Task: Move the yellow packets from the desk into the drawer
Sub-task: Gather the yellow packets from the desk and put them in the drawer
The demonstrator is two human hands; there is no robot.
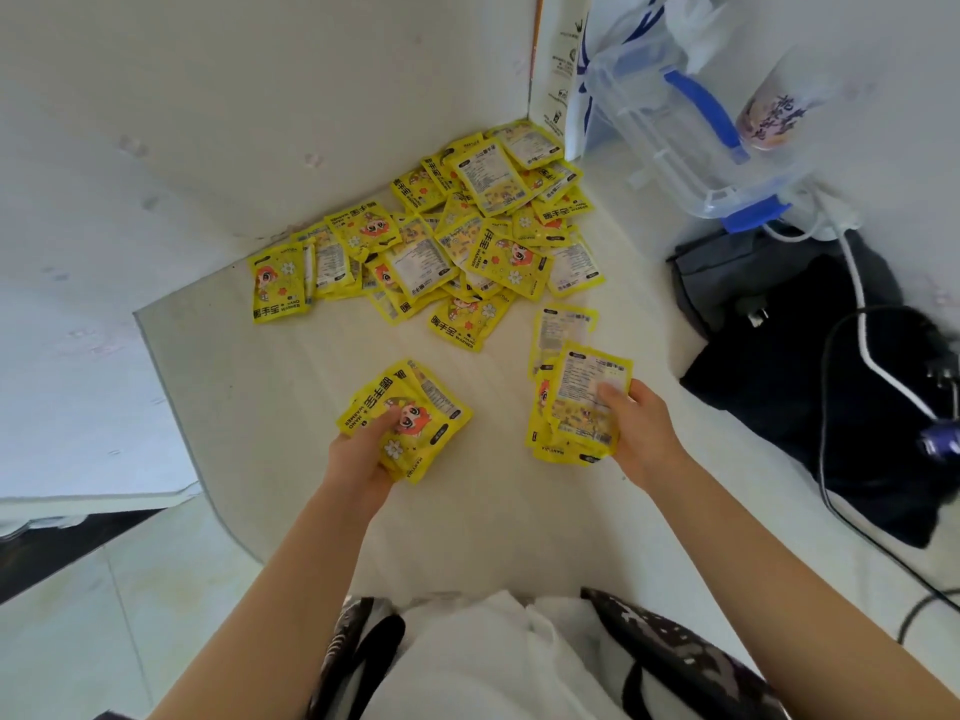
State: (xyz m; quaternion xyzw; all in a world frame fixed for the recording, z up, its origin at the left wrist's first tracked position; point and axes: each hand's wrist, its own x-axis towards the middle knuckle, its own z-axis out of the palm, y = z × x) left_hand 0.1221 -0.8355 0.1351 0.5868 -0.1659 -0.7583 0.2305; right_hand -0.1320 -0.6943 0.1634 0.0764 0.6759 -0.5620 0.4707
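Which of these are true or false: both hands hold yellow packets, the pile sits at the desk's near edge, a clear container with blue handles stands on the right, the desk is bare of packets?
1. Both hands hold packets. True: the left hand grips one stack, the right hand another stack.
2. The pile sits at the near edge. False: it lies in the far corner.
3. A clear container with blue handles stands on the right. True.
4. The desk is bare of packets. False: many remain.

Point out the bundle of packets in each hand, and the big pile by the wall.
left-hand bundle (410, 418), head view, on the top packet's printed face.
right-hand bundle (584, 397), head view, on the top packet's label side.
pile of yellow packets (457, 241), head view, mid-heap.
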